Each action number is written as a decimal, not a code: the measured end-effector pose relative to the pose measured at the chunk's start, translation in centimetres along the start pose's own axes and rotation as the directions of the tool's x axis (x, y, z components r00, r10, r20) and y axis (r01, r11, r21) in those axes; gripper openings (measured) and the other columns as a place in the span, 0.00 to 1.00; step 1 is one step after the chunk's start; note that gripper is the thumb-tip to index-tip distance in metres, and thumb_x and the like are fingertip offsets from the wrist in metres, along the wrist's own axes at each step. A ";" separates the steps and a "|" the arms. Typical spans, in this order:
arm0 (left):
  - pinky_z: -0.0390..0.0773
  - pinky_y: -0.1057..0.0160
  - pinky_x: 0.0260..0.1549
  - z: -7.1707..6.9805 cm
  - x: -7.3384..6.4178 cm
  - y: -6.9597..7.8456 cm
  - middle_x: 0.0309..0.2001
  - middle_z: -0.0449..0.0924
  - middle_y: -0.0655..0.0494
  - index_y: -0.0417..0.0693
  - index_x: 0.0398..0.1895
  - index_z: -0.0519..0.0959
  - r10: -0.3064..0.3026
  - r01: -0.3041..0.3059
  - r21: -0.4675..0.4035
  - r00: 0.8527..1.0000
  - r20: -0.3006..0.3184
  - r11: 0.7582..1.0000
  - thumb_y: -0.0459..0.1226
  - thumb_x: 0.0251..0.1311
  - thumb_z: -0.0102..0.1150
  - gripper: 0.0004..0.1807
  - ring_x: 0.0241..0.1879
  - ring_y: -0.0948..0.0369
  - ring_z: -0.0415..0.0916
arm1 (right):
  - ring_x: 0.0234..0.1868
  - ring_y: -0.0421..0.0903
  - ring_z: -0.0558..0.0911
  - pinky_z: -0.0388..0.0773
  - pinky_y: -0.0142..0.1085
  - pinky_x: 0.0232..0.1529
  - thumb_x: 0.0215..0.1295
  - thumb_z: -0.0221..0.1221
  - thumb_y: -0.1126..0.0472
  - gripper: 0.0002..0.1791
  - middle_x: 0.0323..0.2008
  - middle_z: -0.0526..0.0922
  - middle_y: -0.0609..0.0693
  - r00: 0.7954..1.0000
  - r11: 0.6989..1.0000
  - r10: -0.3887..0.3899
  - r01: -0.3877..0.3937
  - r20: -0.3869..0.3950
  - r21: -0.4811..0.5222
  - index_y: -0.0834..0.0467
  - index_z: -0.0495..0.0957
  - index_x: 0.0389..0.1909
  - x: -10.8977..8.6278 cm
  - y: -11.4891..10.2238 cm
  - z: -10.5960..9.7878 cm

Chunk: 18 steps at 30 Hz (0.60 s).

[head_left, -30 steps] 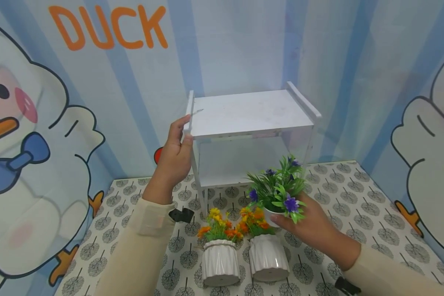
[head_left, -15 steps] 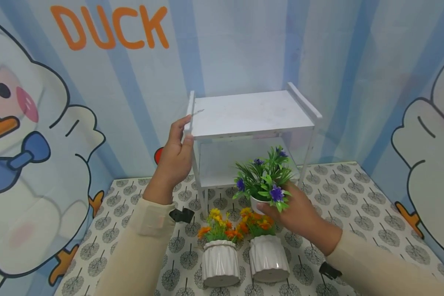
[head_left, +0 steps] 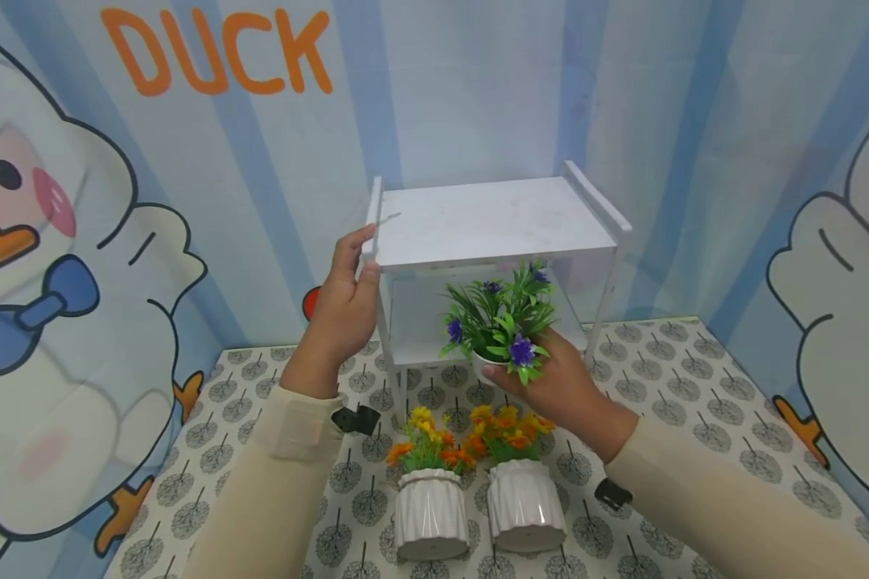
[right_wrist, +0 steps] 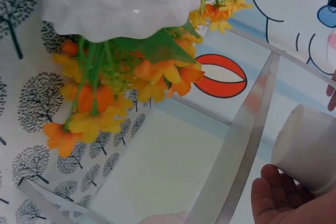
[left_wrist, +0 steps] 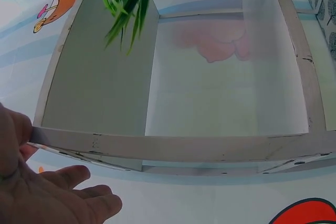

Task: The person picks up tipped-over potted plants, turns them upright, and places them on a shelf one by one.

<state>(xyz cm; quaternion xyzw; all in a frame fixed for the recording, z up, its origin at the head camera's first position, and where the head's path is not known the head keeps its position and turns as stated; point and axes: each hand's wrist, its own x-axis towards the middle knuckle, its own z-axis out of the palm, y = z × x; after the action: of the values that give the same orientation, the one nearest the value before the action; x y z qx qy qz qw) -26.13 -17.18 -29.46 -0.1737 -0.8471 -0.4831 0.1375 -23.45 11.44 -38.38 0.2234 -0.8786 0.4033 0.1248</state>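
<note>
A two-tier white shelf (head_left: 478, 221) stands toward the back of the cloth. My left hand (head_left: 342, 310) holds its upper left edge; in the left wrist view the thumb side lies at the frame's corner and other fingers extend apart from it. My right hand (head_left: 568, 390) grips a small white pot (right_wrist: 307, 148) of green artificial plant with purple flowers (head_left: 496, 318), raised in front of the lower tier. The leaves overlap the opening between the tiers. In the left wrist view, leaf tips (left_wrist: 131, 9) hang near the frame.
Two white ribbed pots, a left one (head_left: 432, 515) and a right one (head_left: 526, 505), with orange and yellow flowers, stand on the tree-patterned cloth (head_left: 369, 507) before the shelf. Duck-printed blue striped walls (head_left: 463, 96) enclose the back and sides.
My right hand has carried the purple-flowered pot plant leftward and up, from right of the shelf's front to before its lower tier. The left hand has stayed at the shelf edge.
</note>
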 end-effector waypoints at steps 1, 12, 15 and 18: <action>0.58 0.35 0.75 0.0 0.0 0.0 0.86 0.44 0.47 0.60 0.84 0.49 0.000 0.000 0.004 1.000 0.000 1.000 0.43 0.87 0.34 0.28 0.83 0.45 0.47 | 0.67 0.62 0.79 0.78 0.60 0.63 0.68 0.72 0.49 0.41 0.67 0.78 0.61 1.000 1.000 0.009 -0.009 0.008 0.010 0.59 0.69 0.76 0.2 -0.1 0.2; 0.57 0.35 0.75 -0.3 0.0 -0.1 0.86 0.44 0.46 0.61 0.85 0.48 -0.007 0.007 0.025 1.000 0.014 1.000 0.44 0.87 0.33 0.28 0.83 0.43 0.46 | 0.67 0.60 0.79 0.76 0.59 0.66 0.68 0.71 0.44 0.42 0.67 0.78 0.58 0.995 0.992 0.090 -0.094 0.045 0.082 0.57 0.68 0.77 1.9 -0.9 1.6; 0.58 0.35 0.75 -0.3 0.0 -0.1 0.86 0.44 0.46 0.61 0.85 0.48 -0.008 0.007 0.024 1.000 0.016 1.000 0.44 0.87 0.33 0.28 0.83 0.43 0.47 | 0.68 0.58 0.79 0.76 0.59 0.66 0.68 0.71 0.43 0.44 0.68 0.78 0.57 0.993 0.990 0.107 -0.111 0.049 0.085 0.54 0.66 0.78 2.3 -0.9 1.8; 0.58 0.35 0.75 -0.2 0.0 0.0 0.86 0.44 0.46 0.60 0.85 0.48 -0.008 0.007 0.024 1.000 0.015 1.000 0.43 0.87 0.33 0.28 0.83 0.44 0.46 | 0.69 0.57 0.78 0.76 0.58 0.67 0.68 0.70 0.43 0.45 0.69 0.77 0.55 0.990 0.985 0.126 -0.132 0.062 0.108 0.53 0.64 0.80 2.9 -0.8 2.1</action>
<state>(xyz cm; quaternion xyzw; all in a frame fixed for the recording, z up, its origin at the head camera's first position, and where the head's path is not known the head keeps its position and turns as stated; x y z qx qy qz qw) -26.15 -17.37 -29.39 -0.1724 -0.8545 -0.4721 0.1314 -25.63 8.58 -38.08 0.1835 -0.8702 0.4530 0.0615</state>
